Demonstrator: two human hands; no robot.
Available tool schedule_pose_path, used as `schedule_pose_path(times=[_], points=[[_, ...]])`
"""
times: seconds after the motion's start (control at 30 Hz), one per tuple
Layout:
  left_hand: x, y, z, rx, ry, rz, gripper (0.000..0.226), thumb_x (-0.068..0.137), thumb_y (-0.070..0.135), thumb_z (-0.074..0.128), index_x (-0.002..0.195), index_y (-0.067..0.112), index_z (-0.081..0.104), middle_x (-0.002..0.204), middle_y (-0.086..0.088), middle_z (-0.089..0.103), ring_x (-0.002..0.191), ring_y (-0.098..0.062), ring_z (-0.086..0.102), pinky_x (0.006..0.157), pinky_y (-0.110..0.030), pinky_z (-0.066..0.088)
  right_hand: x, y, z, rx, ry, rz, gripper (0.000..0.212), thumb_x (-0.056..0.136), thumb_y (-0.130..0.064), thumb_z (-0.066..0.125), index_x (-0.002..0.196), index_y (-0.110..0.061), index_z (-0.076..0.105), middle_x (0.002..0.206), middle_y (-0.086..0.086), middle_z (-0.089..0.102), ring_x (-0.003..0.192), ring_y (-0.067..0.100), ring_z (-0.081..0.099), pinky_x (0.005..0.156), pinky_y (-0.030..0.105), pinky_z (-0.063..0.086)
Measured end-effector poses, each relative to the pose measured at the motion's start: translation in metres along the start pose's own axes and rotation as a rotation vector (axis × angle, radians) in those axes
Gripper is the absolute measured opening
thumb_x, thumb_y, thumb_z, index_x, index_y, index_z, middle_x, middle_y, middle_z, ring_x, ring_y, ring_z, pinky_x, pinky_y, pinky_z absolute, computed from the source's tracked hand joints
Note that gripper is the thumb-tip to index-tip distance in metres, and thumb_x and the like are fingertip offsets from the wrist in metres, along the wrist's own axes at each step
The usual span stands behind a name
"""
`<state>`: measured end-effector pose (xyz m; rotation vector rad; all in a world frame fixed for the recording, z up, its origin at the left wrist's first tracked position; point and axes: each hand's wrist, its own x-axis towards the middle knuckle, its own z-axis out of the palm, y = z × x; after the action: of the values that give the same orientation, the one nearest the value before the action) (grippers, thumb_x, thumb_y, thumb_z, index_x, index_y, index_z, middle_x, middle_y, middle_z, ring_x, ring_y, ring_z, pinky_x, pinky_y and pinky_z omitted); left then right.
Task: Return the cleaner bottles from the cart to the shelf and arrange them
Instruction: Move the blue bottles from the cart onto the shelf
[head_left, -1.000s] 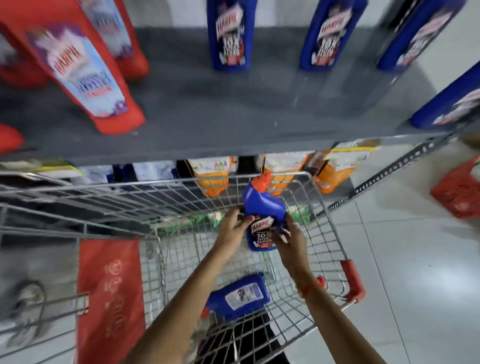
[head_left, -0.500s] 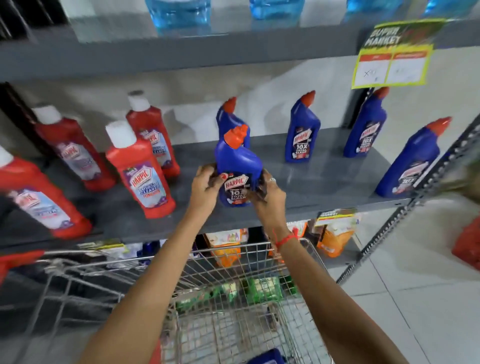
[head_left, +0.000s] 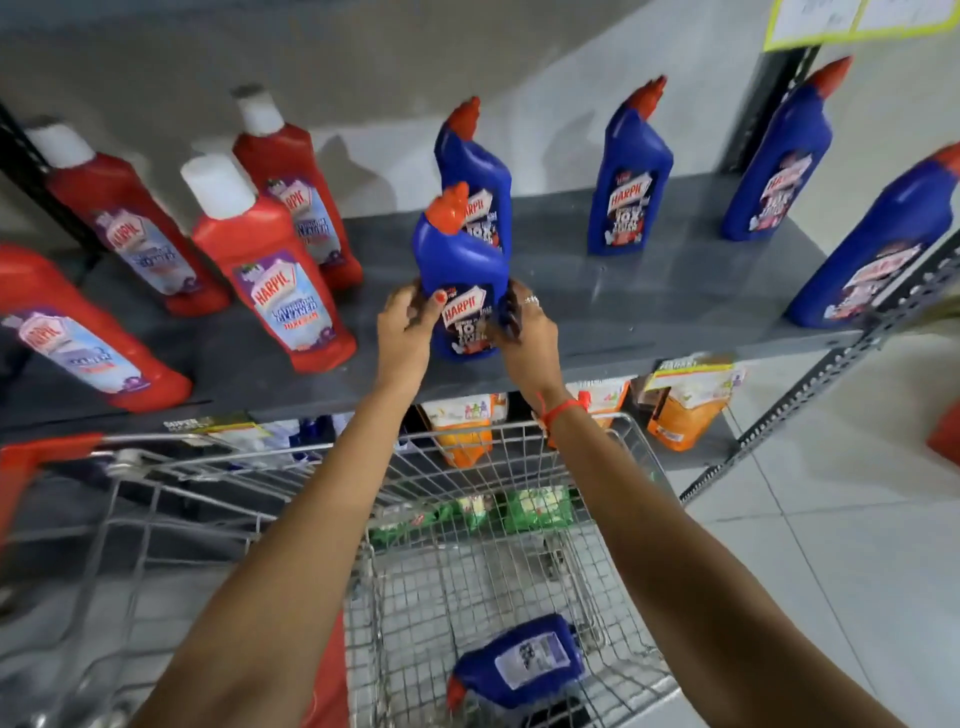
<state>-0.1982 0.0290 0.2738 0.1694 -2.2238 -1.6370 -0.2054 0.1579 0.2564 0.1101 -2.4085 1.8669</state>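
A blue cleaner bottle (head_left: 462, 270) with an orange cap stands upright at the front of the grey shelf (head_left: 649, 312). My left hand (head_left: 405, 327) and my right hand (head_left: 524, 332) grip its lower sides. Behind it stands another blue bottle (head_left: 478, 171). More blue bottles stand to the right: one (head_left: 631, 176), another (head_left: 779, 166) and a third (head_left: 878, 249) at the shelf's right end. One blue bottle (head_left: 519, 662) lies on its side in the wire cart (head_left: 519, 452) below my arms.
Several red bottles with white caps, such as one (head_left: 275, 275), fill the shelf's left half. Orange pouches (head_left: 685, 410) sit on the lower shelf behind the cart. A perforated metal upright (head_left: 810, 389) slants at the right. A yellow price tag (head_left: 857, 21) hangs at top right.
Both hands lifted the blue bottle out of the cart, carried it up to the shelf and brought it down onto the front of the shelf. The view tilted up from the cart.
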Motion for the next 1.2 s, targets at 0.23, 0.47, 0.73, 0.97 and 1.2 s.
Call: schedule_pose_path(times=[0.23,0.47,0.73,0.97,1.2], points=[[-0.060,-0.031,0.018,-0.167,0.339,0.046,0.037,0.088,0.011,0.050,0.123,0.001,0.046,0.120,-0.006,0.050,0.107,0.004,0.050,0.092,-0.012,0.041,-0.051,0.043,0.004,0.075,0.202,0.017,0.040,0.083,-0.002,0.059,0.122,-0.011,0.054,0.119,0.011,0.062,0.102,0.019,0.063,0.085,0.034,0.056],[-0.176,-0.155,0.047,0.197,0.152,-0.514,0.035,0.091,0.018,0.048,0.116,-0.006,0.051,0.116,-0.024,0.056,0.104,-0.032,0.056,0.084,-0.030,0.046,-0.148,0.178,0.011,-0.359,-0.161,0.332,0.024,0.081,0.001,0.053,0.098,-0.006,0.068,0.098,0.020,0.071,0.088,0.034,0.066,0.077,0.048,0.057],[-0.285,-0.226,0.043,-0.274,0.144,-1.800,0.036,0.094,0.028,0.029,0.114,0.004,0.048,0.090,-0.018,0.062,0.083,-0.032,0.057,0.065,-0.036,0.052,-0.195,0.289,0.009,-0.735,-1.035,0.580,0.040,0.079,-0.003,0.062,0.119,-0.003,0.057,0.123,0.022,0.060,0.118,0.034,0.055,0.103,0.041,0.043],[-0.291,-0.255,0.053,-0.327,0.134,-1.955,0.032,0.095,0.022,0.030,0.111,0.008,0.054,0.119,-0.016,0.058,0.108,-0.035,0.053,0.094,-0.040,0.041,-0.201,0.329,0.019,-0.944,-1.269,0.504,0.027,0.078,-0.007,0.060,0.105,-0.005,0.061,0.110,0.020,0.063,0.108,0.037,0.059,0.098,0.057,0.044],[-0.316,-0.275,0.054,-0.351,0.200,-1.813,0.031,0.095,0.029,0.036,0.109,0.003,0.046,0.097,-0.013,0.048,0.071,-0.025,0.046,0.103,-0.052,0.033,-0.219,0.336,0.019,-1.059,-1.296,0.479,0.084,0.059,-0.021,0.085,0.129,-0.003,0.042,0.145,0.018,0.034,0.131,0.037,0.038,0.106,0.058,0.037]])
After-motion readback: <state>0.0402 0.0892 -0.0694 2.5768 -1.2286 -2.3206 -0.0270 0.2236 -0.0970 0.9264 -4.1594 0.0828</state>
